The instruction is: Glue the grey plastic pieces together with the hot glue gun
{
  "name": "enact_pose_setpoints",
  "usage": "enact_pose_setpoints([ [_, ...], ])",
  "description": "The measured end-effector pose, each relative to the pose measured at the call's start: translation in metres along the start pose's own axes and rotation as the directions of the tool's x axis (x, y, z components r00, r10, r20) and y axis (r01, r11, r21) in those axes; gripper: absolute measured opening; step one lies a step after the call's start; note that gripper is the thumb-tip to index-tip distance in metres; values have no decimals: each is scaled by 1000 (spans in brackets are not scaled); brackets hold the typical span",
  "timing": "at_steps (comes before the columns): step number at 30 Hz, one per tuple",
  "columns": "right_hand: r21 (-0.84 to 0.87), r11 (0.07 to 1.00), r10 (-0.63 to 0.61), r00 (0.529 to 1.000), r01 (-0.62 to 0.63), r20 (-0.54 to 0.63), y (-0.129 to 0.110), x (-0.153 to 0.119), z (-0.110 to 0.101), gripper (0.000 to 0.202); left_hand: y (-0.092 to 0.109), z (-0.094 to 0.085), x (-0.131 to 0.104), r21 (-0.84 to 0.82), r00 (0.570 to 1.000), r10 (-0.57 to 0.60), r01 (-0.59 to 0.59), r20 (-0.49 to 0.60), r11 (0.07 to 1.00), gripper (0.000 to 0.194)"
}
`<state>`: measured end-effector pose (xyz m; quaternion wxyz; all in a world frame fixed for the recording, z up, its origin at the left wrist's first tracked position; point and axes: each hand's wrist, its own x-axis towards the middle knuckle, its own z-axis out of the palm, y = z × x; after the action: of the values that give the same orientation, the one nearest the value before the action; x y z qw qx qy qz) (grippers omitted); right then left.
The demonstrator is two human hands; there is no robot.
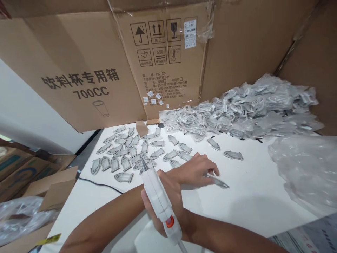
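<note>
My forearms cross over the white table. In my right hand [175, 191] is a white hot glue gun [158, 195] with an orange switch, its metal nozzle pointing up and away. Reaching past it, my left hand [197, 170] has its fingers closed on a small grey plastic part [220, 182], low over the tabletop. Part of that piece is hidden by the fingers. Several similar loose grey parts [125, 163] lie spread on the left half of the table. Two more, including one grey part [233, 155], rest beyond my left hand.
A heap of bagged grey parts [252, 105] is piled at the back right against cardboard walls [168, 80]. Clear plastic bags [305, 172] lie on the right. A black cable [101, 183] crosses the left table edge. Open cardboard boxes [52, 189] stand at lower left.
</note>
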<state>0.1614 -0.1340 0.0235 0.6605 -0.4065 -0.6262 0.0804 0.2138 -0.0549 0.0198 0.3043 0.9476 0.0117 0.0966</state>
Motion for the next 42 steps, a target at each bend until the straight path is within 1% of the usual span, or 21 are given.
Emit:
enact_pose_setpoints([
  [2,109,994,20,999,-17,-26,-1,2,-2,29,-1,-10,-3,-82,998,-48,43,-49,996,10],
  [4,168,986,18,999,-10,-46,-2,5,-4,27,-5,-27,-13,-138,979,-120,97,-165,986,7],
  [5,163,987,3,999,6,-52,-2,6,-6,26,-9,-38,-21,-164,952,-175,137,-251,977,6],
  [6,152,988,-6,998,15,-60,-3,7,-6,24,-13,-49,-32,-199,906,-240,179,-348,964,7],
  [7,141,990,0,998,9,-63,-2,9,-7,23,-17,-60,-45,-252,840,-325,234,-434,939,11],
  [8,136,991,25,998,-17,-64,-2,9,-7,22,-21,-71,-60,-321,757,-413,279,-506,905,16],
  [9,138,989,63,996,-53,-68,-1,10,-7,21,-25,-80,-78,-404,656,-496,302,-569,863,22],
  [10,147,984,108,992,-98,-65,0,9,-5,21,-28,-88,-96,-486,565,-580,327,-587,810,27],
  [11,156,977,152,987,-142,-55,2,8,-4,21,-29,-93,-114,-557,460,-660,357,-594,750,32],
  [12,164,969,195,979,-184,-54,5,6,-1,22,-29,-96,-131,-617,368,-722,374,-586,692,35],
  [13,170,958,240,970,-229,-45,8,3,2,23,-28,-97,-147,-659,304,-759,377,-576,651,38],
  [14,171,946,284,958,-277,-22,11,-1,5,24,-26,-96,-160,-686,261,-778,368,-571,627,40],
  [15,164,929,335,942,-331,7,14,-5,8,23,-24,-94,-171,-703,240,-785,350,-572,619,41],
  [17,145,901,398,912,-409,96,21,-12,13,21,-19,-86,-184,-714,234,-777,308,-584,629,42],
  [19,128,891,419,897,-436,142,26,-17,16,18,-15,-78,-189,-714,233,-768,283,-597,641,41],
  [22,73,874,470,874,-481,125,31,-21,17,22,-12,-70,-190,-707,238,-756,267,-610,655,38],
  [26,44,842,528,837,-538,147,32,-23,17,27,-10,-67,-192,-703,253,-753,270,-608,658,36],
  [30,51,839,531,834,-542,148,31,-26,17,29,-10,-63,-194,-686,268,-746,293,-609,666,35],
  [36,55,818,561,815,-573,147,30,-25,17,30,-4,-61,-193,-613,340,-708,354,-619,706,29],
  [39,54,818,563,816,-573,133,28,-23,17,31,-2,-61,-193,-609,346,-704,354,-621,710,28],
  [42,38,819,563,815,-572,135,26,-22,17,31,0,-62,-193,-608,335,-697,341,-634,717,28],
])
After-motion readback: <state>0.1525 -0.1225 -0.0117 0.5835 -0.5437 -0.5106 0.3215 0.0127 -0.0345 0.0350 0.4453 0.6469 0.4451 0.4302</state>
